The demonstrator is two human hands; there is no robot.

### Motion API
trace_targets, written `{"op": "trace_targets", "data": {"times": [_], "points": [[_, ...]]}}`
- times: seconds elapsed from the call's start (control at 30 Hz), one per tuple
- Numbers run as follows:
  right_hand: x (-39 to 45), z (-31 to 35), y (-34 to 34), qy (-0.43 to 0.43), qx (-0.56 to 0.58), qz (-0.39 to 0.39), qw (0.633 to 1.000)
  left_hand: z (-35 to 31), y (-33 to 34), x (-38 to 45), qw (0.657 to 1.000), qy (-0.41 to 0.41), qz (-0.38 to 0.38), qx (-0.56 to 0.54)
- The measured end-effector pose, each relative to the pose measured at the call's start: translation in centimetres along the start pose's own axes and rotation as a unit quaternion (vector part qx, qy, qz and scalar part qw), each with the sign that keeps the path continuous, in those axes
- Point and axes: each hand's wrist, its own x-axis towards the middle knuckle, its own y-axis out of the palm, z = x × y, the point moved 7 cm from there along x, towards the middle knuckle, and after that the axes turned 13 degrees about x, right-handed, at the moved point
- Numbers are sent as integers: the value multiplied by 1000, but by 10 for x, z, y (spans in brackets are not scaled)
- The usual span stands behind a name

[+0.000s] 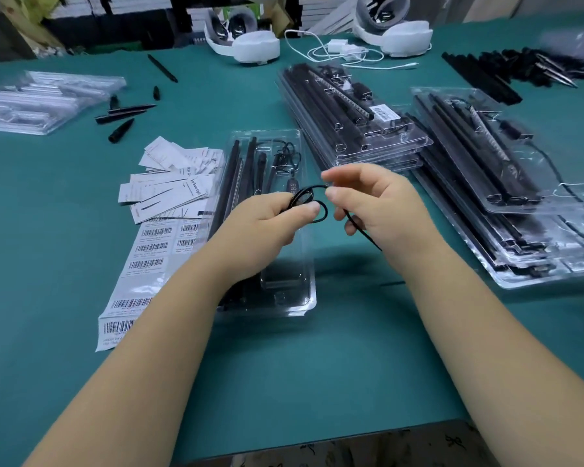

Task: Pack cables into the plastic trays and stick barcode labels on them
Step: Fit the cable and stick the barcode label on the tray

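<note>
Black cable (305,200) coiled between both hands above an open clear plastic tray (284,298) on the green desk (284,365).

Left hand (267,220) curled round the bundled loops, thumb pressed on top; right hand (381,203) pinching the cable just beside the coil, loose end trailing down past the wrist. Tray directly beneath the hands, already loaded with black rods and a small controller. Left of the tray, touching its edge: barcode label sheet (139,274), with a loose pile of white leaflets (172,176) above it. Right of the tray: stack of filled trays (351,129), topmost bearing a barcode sticker, and a second stack (506,183) farther right. Loose black parts (125,116) and empty trays (38,99) at far left.
</note>
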Motion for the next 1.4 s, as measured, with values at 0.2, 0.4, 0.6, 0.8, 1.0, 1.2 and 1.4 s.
{"op": "trace_targets", "data": {"times": [0.2, 0.4, 0.6, 0.8, 1.0, 1.2, 1.4], "points": [[-8, 10, 8, -46, -4, 0, 999, 4, 4, 2, 993, -47, -64, -86], [-13, 12, 14, -78, -43, -2, 996, -1, 6, 2, 995, -22, -55, -77], [-13, 3, 12, -52, -18, -53, 997, -6, 8, -1, 993, -6, -97, -73], [-13, -10, 11, 67, 86, -62, 992, -12, 10, -3, 988, 57, -119, 83], [-15, -21, 15, 190, 63, -20, 980, -7, 13, 3, 995, 50, -72, 41], [-21, -21, 23, 188, -178, 156, 953, 27, -4, 12, 945, -167, -174, -222], [-36, -23, 27, 170, -306, 354, 867, 28, 1, 14, 924, -174, -171, -295]]}}
